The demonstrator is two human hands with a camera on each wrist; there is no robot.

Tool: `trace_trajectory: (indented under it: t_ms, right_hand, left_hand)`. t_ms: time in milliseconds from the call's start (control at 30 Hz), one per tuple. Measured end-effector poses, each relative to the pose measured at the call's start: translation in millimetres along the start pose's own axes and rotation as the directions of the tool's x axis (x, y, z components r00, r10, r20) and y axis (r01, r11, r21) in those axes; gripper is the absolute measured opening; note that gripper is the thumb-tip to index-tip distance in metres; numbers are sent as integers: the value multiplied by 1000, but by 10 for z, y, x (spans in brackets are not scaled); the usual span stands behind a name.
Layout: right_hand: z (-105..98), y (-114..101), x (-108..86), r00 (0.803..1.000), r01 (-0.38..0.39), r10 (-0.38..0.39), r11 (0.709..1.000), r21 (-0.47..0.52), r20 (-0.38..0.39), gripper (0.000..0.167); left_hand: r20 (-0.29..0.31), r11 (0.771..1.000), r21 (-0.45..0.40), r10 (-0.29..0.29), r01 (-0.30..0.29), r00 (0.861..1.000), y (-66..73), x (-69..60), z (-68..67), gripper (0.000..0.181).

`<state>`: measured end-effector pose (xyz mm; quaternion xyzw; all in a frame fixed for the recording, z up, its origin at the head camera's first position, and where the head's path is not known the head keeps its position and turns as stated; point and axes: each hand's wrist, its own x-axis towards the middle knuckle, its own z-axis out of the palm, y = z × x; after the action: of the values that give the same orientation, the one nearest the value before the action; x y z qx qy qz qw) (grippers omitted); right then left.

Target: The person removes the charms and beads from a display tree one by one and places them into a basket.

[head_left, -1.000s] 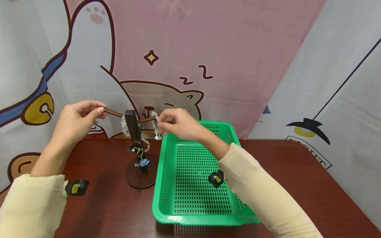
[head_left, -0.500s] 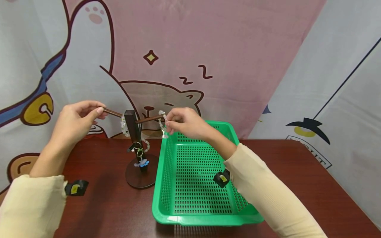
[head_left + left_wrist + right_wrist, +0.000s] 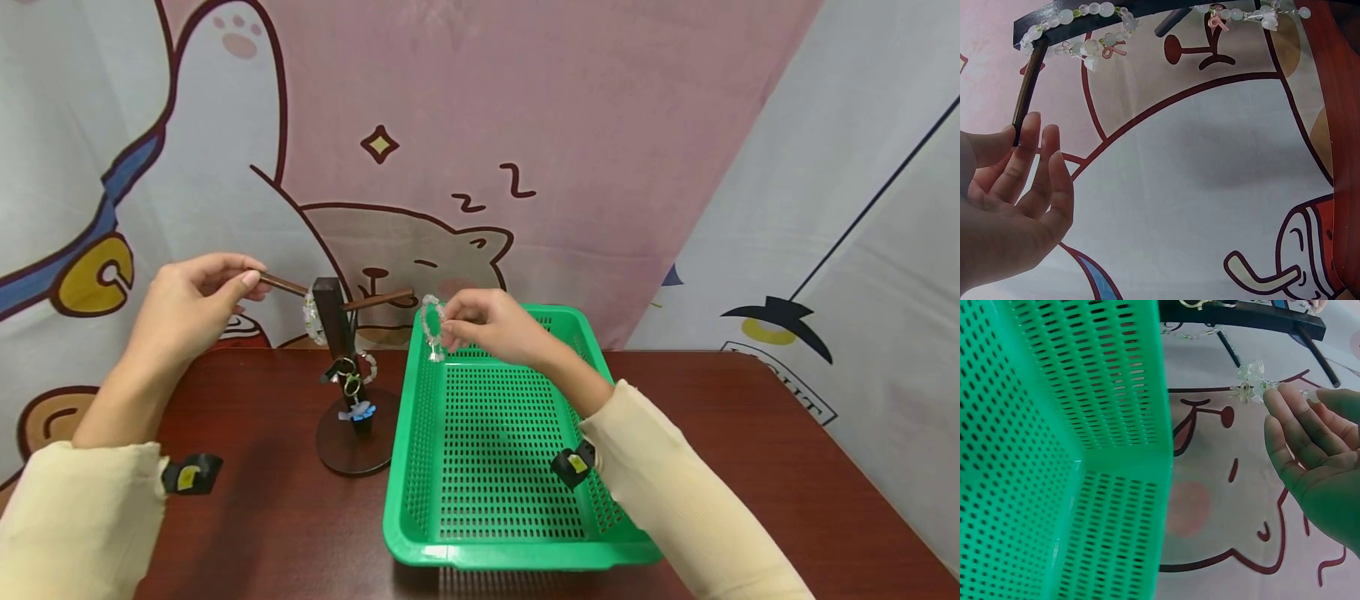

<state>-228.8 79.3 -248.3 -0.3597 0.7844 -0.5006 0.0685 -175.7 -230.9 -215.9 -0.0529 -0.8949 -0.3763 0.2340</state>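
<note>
My left hand (image 3: 187,304) pinches the tip of the left wooden peg (image 3: 283,283) of a dark stand (image 3: 335,321). A clear beaded bracelet (image 3: 313,318) hangs on that peg near the post; the left wrist view shows its pale and green beads (image 3: 1090,9). My right hand (image 3: 498,327) pinches another clear bracelet (image 3: 432,329), held off the right peg (image 3: 378,299) and over the far left edge of the green basket (image 3: 525,550). In the right wrist view a pale charm (image 3: 1250,381) dangles by the fingers.
Lower on the stand hang a beaded loop (image 3: 369,367), a green ring charm (image 3: 352,383) and a blue charm (image 3: 360,411). The stand's round base (image 3: 352,454) is beside the basket on the reddish-brown table (image 3: 300,533). A printed curtain (image 3: 585,167) hangs behind.
My right hand has moved right, drawing the bracelet along the right peg and off its tip, then slightly down. My left hand stays at the left peg.
</note>
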Motion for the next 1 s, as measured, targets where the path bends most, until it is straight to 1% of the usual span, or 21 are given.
trace_trajectory:
  t_ms: [233, 333, 500, 667, 767, 1000]
  right_hand:
    - [43, 224, -102, 1000, -17, 16, 998, 63, 7, 9]
    - [73, 327, -145, 1000, -29, 28, 997, 74, 12, 10]
    - [129, 480, -214, 998, -63, 61, 996, 56, 24, 11]
    - [186, 638, -266, 992, -117, 116, 993, 17, 46, 13]
    - [204, 718, -287, 987, -150, 149, 989, 5, 61, 13]
    - [247, 827, -308, 976, -192, 195, 981, -42, 96, 11]
  left_hand:
    - [-1, 1000, -7, 2, -2, 1000, -5, -1, 1, 23]
    - [-3, 1000, -7, 0, 0, 1000, -4, -5, 5, 23]
    - [-5, 1000, -16, 0, 0, 1000, -2, -6, 10, 24]
    - [0, 1000, -25, -9, 9, 1000, -6, -9, 7, 24]
    - [2, 1000, -10, -16, 16, 1000, -5, -9, 0, 25]
    - [11, 1000, 14, -28, 28, 1000, -13, -13, -7, 28]
